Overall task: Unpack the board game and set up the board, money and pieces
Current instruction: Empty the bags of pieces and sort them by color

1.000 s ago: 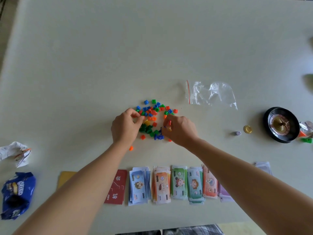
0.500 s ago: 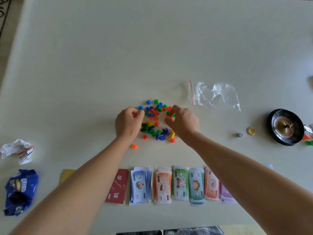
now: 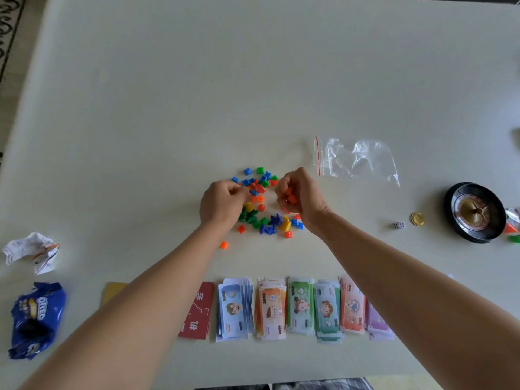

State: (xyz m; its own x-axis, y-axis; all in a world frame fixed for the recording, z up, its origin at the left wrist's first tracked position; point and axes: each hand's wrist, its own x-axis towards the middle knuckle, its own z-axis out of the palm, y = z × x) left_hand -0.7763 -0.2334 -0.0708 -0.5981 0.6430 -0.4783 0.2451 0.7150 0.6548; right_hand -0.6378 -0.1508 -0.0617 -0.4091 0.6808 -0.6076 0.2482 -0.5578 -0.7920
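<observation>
Fingers of the right hand curl round a few orange pieces, held just above the pile of coloured pieces at mid-bench.

Left hand has its fingers bent at the pile's left edge; whether they pinch a piece cannot be told. Sorting by colour seems to be the step: gather one colour at a time, keep the cupped hand low so small pieces cannot bounce, collect the stray orange piece near the left wrist, then set the handful well apart from the mix. A clear zip bag just right of the pile lies flat and looks empty. Sorted banknotes line the near edge beside a red card. Further right sit a die, a gold coin and a roulette wheel, its bowl showing nothing loose. Far left, a blue Oreo packet gapes open, its contents too dark to tell.
</observation>
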